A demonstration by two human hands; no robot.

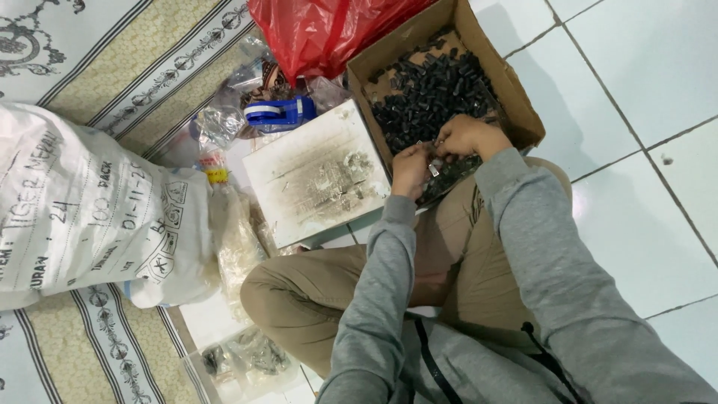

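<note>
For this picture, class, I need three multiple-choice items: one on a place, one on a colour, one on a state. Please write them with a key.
1. Where do the small black parts lie?
A. in the cardboard box
B. on the white board
C. in the white sack

2. What colour is the plastic bag behind the box?
A. green
B. red
C. yellow

3. How are the left hand and right hand placed?
A. far apart on the knees
B. close together over the box edge, around a small piece
C. flat on the tiles

Key: 1 A, the parts fill the open box. 2 B, the bag is bright red. 3 B, the fingers meet at the box's near edge.
</note>
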